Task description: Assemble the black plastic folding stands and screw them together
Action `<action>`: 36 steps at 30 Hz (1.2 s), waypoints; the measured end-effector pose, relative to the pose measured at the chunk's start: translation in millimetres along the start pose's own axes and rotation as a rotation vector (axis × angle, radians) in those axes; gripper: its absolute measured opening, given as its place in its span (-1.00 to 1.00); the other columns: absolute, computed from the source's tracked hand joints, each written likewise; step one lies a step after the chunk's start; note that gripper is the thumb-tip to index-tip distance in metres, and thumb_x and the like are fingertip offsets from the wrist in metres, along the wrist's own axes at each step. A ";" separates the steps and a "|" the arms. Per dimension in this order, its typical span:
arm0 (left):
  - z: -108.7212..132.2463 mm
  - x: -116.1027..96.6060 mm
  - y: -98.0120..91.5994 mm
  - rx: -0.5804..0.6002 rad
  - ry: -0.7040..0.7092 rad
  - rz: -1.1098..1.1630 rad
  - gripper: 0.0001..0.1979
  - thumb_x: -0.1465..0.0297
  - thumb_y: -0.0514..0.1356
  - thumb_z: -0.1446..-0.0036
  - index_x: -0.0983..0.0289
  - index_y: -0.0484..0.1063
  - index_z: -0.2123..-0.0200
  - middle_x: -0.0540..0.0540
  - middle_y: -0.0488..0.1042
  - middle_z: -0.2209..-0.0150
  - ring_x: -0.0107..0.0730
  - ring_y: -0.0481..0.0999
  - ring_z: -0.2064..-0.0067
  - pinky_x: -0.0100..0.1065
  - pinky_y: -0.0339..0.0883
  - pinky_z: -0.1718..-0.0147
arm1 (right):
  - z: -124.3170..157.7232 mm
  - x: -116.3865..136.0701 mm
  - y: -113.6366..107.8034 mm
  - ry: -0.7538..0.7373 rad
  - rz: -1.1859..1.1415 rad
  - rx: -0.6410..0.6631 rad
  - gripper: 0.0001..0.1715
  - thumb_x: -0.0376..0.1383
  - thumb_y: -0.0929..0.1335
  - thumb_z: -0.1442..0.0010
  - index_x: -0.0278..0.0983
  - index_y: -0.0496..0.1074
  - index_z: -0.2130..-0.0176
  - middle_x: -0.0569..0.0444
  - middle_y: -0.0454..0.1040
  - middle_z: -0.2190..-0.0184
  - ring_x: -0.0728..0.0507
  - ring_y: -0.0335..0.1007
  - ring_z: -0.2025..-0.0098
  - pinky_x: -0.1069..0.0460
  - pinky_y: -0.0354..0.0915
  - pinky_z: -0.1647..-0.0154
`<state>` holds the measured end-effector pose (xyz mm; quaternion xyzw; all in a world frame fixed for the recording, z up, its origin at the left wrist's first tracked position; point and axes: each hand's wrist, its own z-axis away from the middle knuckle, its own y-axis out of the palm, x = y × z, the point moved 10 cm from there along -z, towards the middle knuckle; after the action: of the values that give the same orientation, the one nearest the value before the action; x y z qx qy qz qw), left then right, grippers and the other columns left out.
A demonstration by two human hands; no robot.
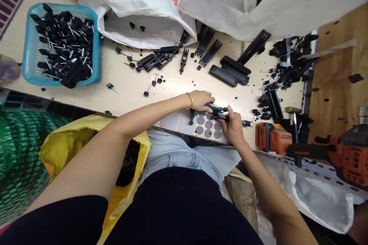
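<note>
My left hand (202, 100), with a gold bangle at the wrist, is closed on one end of a long black plastic part (216, 108). Close against that piece, my right hand (233, 125) grips a second black part (243, 122), whose forked end points right. Both pieces meet between my hands, just above the table edge; whether they are joined I cannot tell. Beneath them lies a sheet of round grey stickers (208, 133). A short black part with a ball-shaped end (191, 116) rests at the sheet's left, below my left hand.
A blue basket (25, 53) of black-headed metal pins stands at the left. White sacks (138, 0) line the back. Loose black forked pieces (211, 53) and flat black blocks (224, 75) lie beyond my hands. An orange battery (273, 138) and power drill (350, 157) are at the right.
</note>
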<state>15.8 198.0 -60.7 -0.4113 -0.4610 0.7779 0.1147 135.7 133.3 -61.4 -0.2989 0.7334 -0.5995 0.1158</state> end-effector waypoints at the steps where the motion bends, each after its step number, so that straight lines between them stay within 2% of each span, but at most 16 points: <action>1: -1.9 3.0 3.2 0.016 0.002 0.067 -0.54 0.12 -0.01 -0.22 0.30 0.50 0.09 0.22 0.52 0.08 -0.23 0.48 0.05 -0.37 0.27 0.13 | 0.4 -3.3 1.5 0.008 -0.021 0.013 -0.24 -0.24 0.24 -0.26 -0.25 -0.12 -0.34 -0.06 0.33 0.25 -0.22 0.19 0.23 -0.14 0.27 0.19; 4: -4.9 14.9 7.3 0.097 -0.018 0.274 -0.39 0.14 -0.24 -0.32 0.33 0.53 0.14 0.17 0.57 0.14 -0.33 0.51 0.11 -0.42 0.24 0.11 | 1.4 -13.8 5.0 0.044 -0.079 0.046 -0.26 -0.21 0.26 -0.24 -0.24 -0.06 -0.32 -0.06 0.35 0.24 -0.22 0.22 0.22 -0.16 0.27 0.15; 6: -7.6 17.8 6.3 0.127 -0.039 0.289 -0.37 0.12 -0.25 -0.32 0.33 0.55 0.16 0.17 0.57 0.15 -0.32 0.51 0.12 -0.41 0.23 0.10 | 0.9 -16.7 6.6 0.048 -0.105 0.061 -0.24 -0.20 0.27 -0.23 -0.24 -0.05 -0.32 -0.05 0.36 0.25 -0.21 0.24 0.22 -0.16 0.27 0.14; 9: -15.0 8.5 7.5 0.121 -0.046 0.125 -0.42 0.03 -0.10 -0.25 0.32 0.54 0.15 0.22 0.55 0.12 -0.19 0.50 0.09 -0.33 0.25 0.11 | -2.7 -14.6 8.2 0.039 -0.127 0.074 -0.20 -0.21 0.29 -0.22 -0.26 -0.09 -0.33 -0.05 0.37 0.25 -0.20 0.25 0.22 -0.15 0.28 0.14; 12: -21.4 -8.7 11.5 0.052 -0.023 -0.040 -0.51 0.06 0.10 -0.17 0.31 0.43 0.02 0.25 0.49 0.04 -0.10 0.48 0.04 -0.30 0.29 0.19 | -6.3 -11.1 4.6 0.077 -0.116 0.065 -0.19 -0.23 0.28 -0.22 -0.25 -0.10 -0.34 -0.08 0.36 0.20 -0.21 0.26 0.18 -0.17 0.29 0.10; 15: -20.0 -20.3 16.2 0.000 0.013 -0.112 -0.59 0.15 0.07 -0.23 0.31 0.36 -0.01 0.24 0.43 0.00 -0.12 0.47 0.03 -0.31 0.31 0.23 | -0.5 -12.1 -16.6 0.195 -0.045 -0.041 -0.15 -0.19 0.30 -0.19 -0.24 -0.10 -0.34 -0.19 0.27 0.00 -0.29 0.21 -0.03 -0.27 0.21 -0.04; 17: -15.2 -21.5 16.3 -0.015 0.005 -0.145 -0.63 0.17 0.04 -0.27 0.32 0.35 0.03 0.24 0.43 0.02 -0.14 0.46 0.02 -0.32 0.31 0.24 | 14.4 -19.4 -37.2 0.356 -0.073 -0.177 -0.15 -0.14 0.33 -0.17 -0.25 -0.06 -0.32 -0.22 0.23 -0.07 -0.31 0.16 -0.11 -0.29 0.18 -0.09; 19: -8.5 -23.1 12.5 -0.032 -0.030 -0.178 -0.66 0.19 0.03 -0.29 0.34 0.34 0.07 0.23 0.43 0.05 -0.14 0.45 0.01 -0.33 0.31 0.24 | 36.2 -32.7 -45.2 0.585 -0.272 -0.298 -0.26 -0.10 0.33 -0.17 -0.25 0.07 -0.25 -0.17 0.31 0.01 -0.24 0.25 -0.03 -0.22 0.27 -0.02; 20: -4.7 -26.4 10.3 -0.040 -0.048 -0.186 -0.67 0.20 0.03 -0.29 0.35 0.34 0.09 0.23 0.43 0.07 -0.14 0.44 0.01 -0.32 0.31 0.25 | 45.9 -38.9 -39.6 0.705 -0.437 -0.329 -0.34 -0.08 0.33 -0.16 -0.25 0.16 -0.17 -0.12 0.36 0.08 -0.19 0.31 0.04 -0.16 0.33 0.06; 23: 8.4 -47.3 7.2 -0.057 -0.107 -0.150 -0.68 0.20 0.02 -0.30 0.35 0.32 0.12 0.23 0.43 0.10 -0.14 0.46 0.05 -0.31 0.32 0.30 | 49.9 -38.8 -2.0 0.962 -1.052 -0.361 -0.51 0.00 0.34 -0.10 -0.25 0.33 0.09 0.00 0.44 0.24 -0.11 0.39 0.21 -0.04 0.39 0.23; 25: 18.7 -62.7 8.1 -0.090 -0.166 -0.069 -0.70 0.21 0.02 -0.30 0.34 0.32 0.14 0.22 0.44 0.14 -0.14 0.48 0.09 -0.30 0.32 0.32 | 35.7 -31.8 12.7 1.063 -1.342 -0.434 -0.57 0.02 0.36 -0.06 -0.28 0.37 0.27 0.05 0.45 0.37 -0.06 0.40 0.33 0.02 0.38 0.30; 27: 30.1 -71.7 8.0 -0.190 -0.223 0.080 -0.73 0.21 0.04 -0.29 0.32 0.31 0.18 0.20 0.44 0.18 -0.16 0.49 0.13 -0.29 0.33 0.30 | 19.5 -27.4 13.5 1.128 -1.475 -0.539 -0.59 0.02 0.37 -0.05 -0.28 0.34 0.45 0.12 0.39 0.54 -0.01 0.34 0.48 0.08 0.33 0.41; 30: 43.8 -65.9 20.6 -0.326 -0.277 0.548 -0.66 0.10 0.04 -0.24 0.27 0.28 0.15 0.13 0.46 0.22 -0.27 0.52 0.23 -0.31 0.36 0.30 | 2.6 -22.6 3.4 1.151 -1.540 -0.656 -0.54 0.01 0.39 -0.03 -0.26 0.25 0.59 0.20 0.30 0.68 0.03 0.24 0.61 0.11 0.25 0.53; 33: 44.1 -63.4 70.0 -0.144 -0.352 1.071 -0.45 -0.12 -0.06 -0.16 0.27 0.27 0.19 0.05 0.47 0.44 -0.39 0.48 0.51 -0.38 0.34 0.52 | -1.2 -18.4 1.0 1.149 -1.606 -0.668 -0.54 0.02 0.41 0.01 -0.25 0.24 0.58 0.21 0.33 0.69 0.03 0.24 0.63 0.12 0.21 0.58; 34: 44.5 -66.1 85.8 -0.078 -0.388 1.162 -0.39 -0.18 -0.10 -0.12 0.28 0.27 0.25 0.02 0.43 0.53 -0.41 0.45 0.59 -0.40 0.30 0.58 | -1.4 -16.2 5.0 1.159 -1.629 -0.608 -0.53 0.03 0.41 0.02 -0.25 0.23 0.59 0.20 0.35 0.69 0.04 0.24 0.65 0.12 0.19 0.60; 36: 46.0 -70.5 105.1 -0.049 -0.455 1.208 -0.35 -0.24 -0.10 -0.06 0.27 0.26 0.34 -0.01 0.37 0.64 -0.39 0.43 0.64 -0.41 0.28 0.63 | -1.6 -11.2 16.4 1.167 -1.673 -0.434 -0.50 0.04 0.42 0.04 -0.26 0.22 0.61 0.18 0.36 0.70 0.04 0.23 0.67 0.12 0.18 0.62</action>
<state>47.4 72.3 -97.5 -0.4257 -0.1788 0.7622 -0.4536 138.8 142.8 -78.6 -0.3897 0.3260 -0.3949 -0.7655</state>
